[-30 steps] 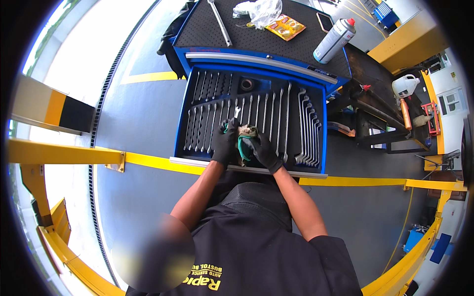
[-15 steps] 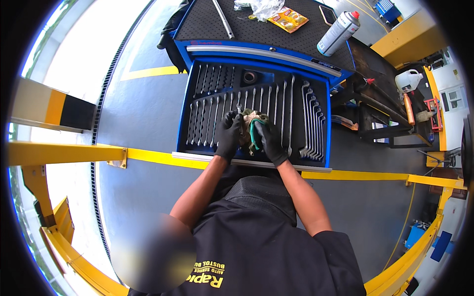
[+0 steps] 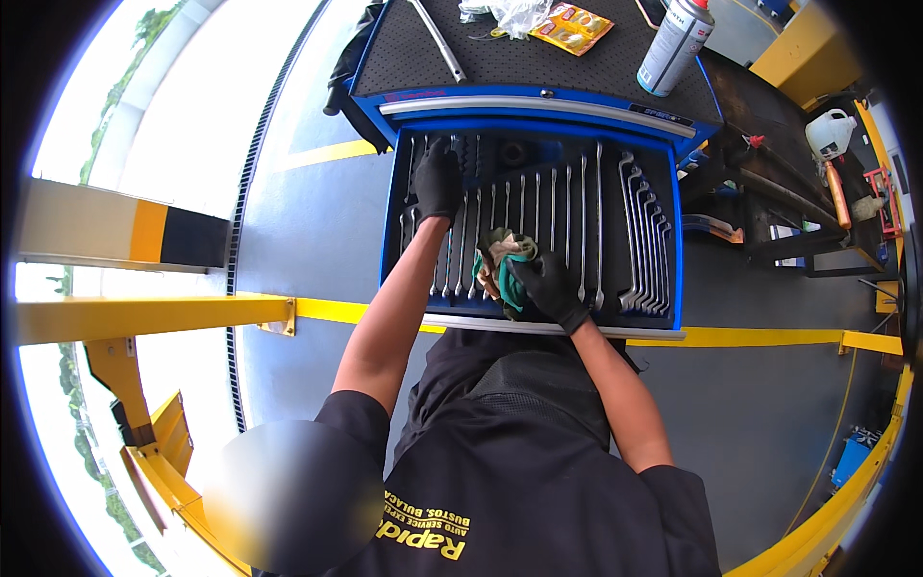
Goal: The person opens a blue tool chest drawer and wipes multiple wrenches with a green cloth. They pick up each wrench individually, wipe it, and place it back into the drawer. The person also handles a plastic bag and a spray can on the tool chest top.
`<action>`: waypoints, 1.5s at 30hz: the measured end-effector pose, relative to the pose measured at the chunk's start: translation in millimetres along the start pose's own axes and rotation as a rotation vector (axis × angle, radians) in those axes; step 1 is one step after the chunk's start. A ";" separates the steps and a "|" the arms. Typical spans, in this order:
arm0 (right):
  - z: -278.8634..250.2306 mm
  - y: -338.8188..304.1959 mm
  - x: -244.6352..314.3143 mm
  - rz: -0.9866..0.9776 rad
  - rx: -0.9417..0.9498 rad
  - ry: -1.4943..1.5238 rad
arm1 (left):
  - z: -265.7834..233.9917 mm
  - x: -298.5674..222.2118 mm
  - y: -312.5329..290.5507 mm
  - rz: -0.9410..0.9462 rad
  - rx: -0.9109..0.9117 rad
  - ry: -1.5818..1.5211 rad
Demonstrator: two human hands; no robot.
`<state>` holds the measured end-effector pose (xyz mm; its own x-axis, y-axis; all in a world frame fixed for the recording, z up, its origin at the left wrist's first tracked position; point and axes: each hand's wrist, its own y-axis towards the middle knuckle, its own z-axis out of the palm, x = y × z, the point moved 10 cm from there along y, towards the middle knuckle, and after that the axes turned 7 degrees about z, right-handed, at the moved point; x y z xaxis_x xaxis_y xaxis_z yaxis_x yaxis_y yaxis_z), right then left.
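My left hand (image 3: 439,183), in a black glove, reaches over the row of short wrenches at the far left of the open drawer (image 3: 676,240). Its fingers are bent together near the wrench ends, and whatever they grip is hidden under the glove. Near the drawer's front edge my right hand (image 3: 555,291), gloved too, is closed around a crumpled green and camouflage rag (image 3: 507,264). The rag hangs over the lower ends of the long combination wrenches (image 3: 553,216). Offset ring wrenches (image 3: 642,240) lie side by side at the drawer's right.
On the blue tool cabinet's black top (image 3: 404,67) are a metal bar (image 3: 437,40), a clear plastic bag (image 3: 519,16), a yellow packet (image 3: 571,29) and a spray can (image 3: 675,48). A dark metal workbench (image 3: 769,178) stands at the right, with a white jug (image 3: 831,133). Yellow posts (image 3: 154,315) flank me.
My left hand has left the rag and moved up and left to the short wrenches. The right hand keeps the rag, now lower and nearer the drawer front. The view has shifted slightly.
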<state>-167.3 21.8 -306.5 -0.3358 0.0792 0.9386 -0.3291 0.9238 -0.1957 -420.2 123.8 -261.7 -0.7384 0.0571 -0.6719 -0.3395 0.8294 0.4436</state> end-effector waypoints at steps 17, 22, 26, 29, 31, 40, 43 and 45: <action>0.1 -11.4 29.7 -0.127 0.026 0.144 | 19.6 -26.7 0.9 0.080 0.025 0.337; 2.4 -8.4 24.7 -0.141 0.010 0.093 | 22.0 -29.3 3.2 0.111 0.026 0.375; 1.8 -9.1 30.7 -0.132 0.037 0.064 | 31.8 -30.3 13.9 0.119 0.176 0.412; 1.7 -9.9 32.0 -0.134 0.038 0.074 | 30.6 -29.4 21.4 0.140 0.246 0.404; 3.7 -7.2 31.3 -0.169 0.026 0.126 | 27.0 -32.0 25.6 0.242 0.289 0.372; -0.9 -10.0 36.6 -0.206 -0.028 0.060 | 27.7 -26.1 23.5 0.582 0.736 0.498; 3.1 -10.7 38.6 -0.235 -0.022 0.048 | 24.2 -21.8 24.6 0.563 0.701 0.482; 3.7 -7.3 38.7 -0.170 0.045 0.075 | 20.0 -25.3 21.0 0.572 0.527 0.494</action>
<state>-181.2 16.8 -269.8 -0.2060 -0.0480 0.9774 -0.4157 0.9085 -0.0430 -397.0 150.8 -247.3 -0.9181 0.3932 -0.0506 0.3736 0.9008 0.2213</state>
